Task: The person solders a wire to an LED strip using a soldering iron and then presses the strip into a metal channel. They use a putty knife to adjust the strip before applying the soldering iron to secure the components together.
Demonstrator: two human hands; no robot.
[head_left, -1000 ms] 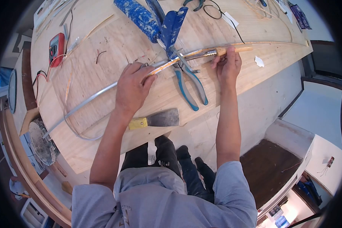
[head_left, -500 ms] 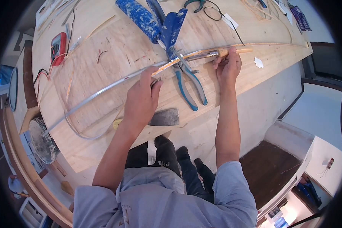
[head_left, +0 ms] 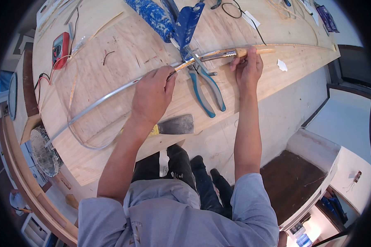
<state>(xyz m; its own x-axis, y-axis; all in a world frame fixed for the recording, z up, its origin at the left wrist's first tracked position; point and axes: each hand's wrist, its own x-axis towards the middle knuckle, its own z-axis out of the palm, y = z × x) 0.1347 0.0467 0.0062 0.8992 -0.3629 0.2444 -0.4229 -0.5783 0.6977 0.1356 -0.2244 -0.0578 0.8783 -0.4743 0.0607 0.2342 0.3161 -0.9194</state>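
My left hand (head_left: 152, 92) is closed, its thumb and fingers pinching a thin yellow-orange LED strip (head_left: 185, 64) along a long, narrow aluminium profile (head_left: 107, 98). In my right hand (head_left: 249, 68) is a soldering iron (head_left: 261, 50) with a wooden handle and perforated metal sleeve; its shaft points left, close to the strip. Between my hands lie pliers (head_left: 204, 88) with blue-grey handles, their jaws at the profile. A blue, plaster-spattered roller-shaped tool (head_left: 154, 20) lies beyond them. Below my left hand rests a putty knife (head_left: 175, 125), its yellow handle partly hidden by my forearm.
A red multimeter (head_left: 60, 50) with leads lies at the left of the wooden table (head_left: 123, 45). A black cord (head_left: 253, 31) and a paper scrap (head_left: 282, 65) are on the right. A round, dirty bucket-like object (head_left: 45, 150) stands by the left edge. Another person's legs (head_left: 210, 185) show below.
My left hand has turned slightly, its fingertips now closed down on the strip. The right hand with the soldering iron has barely moved. The view has shifted slightly.
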